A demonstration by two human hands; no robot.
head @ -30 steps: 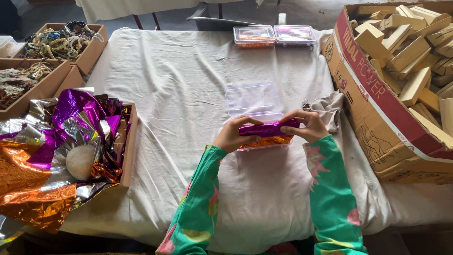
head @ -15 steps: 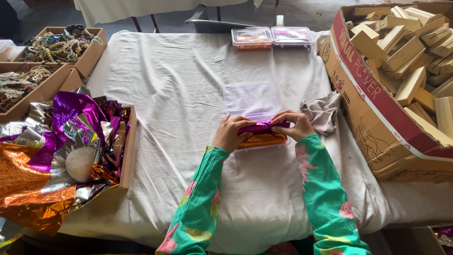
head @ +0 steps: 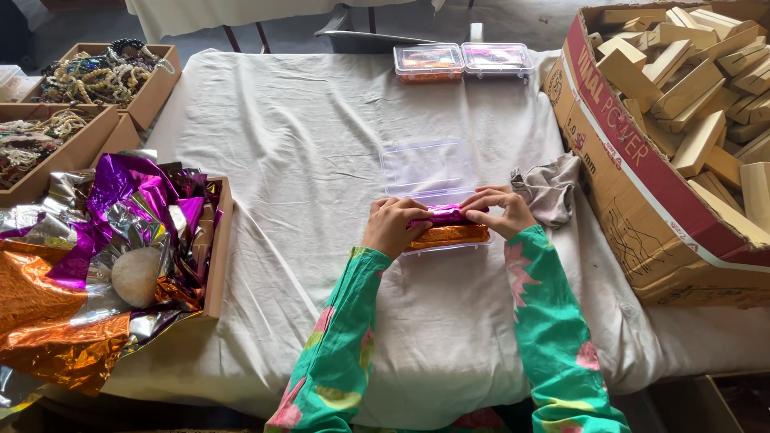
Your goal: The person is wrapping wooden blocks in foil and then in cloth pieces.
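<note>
A: Both hands have come lower: the left hand (head: 393, 224) and right hand (head: 501, 212) now press the purple foil-wrapped block (head: 445, 214) down into the clear plastic box (head: 425, 168), beside the orange one (head: 449, 235).

B: A second ago it was lifted above the box. Grip?

A: Fingers curled over each end, clamped on it. The box sits mid-tabletop, nearer the front edge, lid open toward the far edge. Grey cloth (head: 549, 188) lies just right.

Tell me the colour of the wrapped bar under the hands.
Purple foil bar, above an orange one; head view shows it best.
</note>
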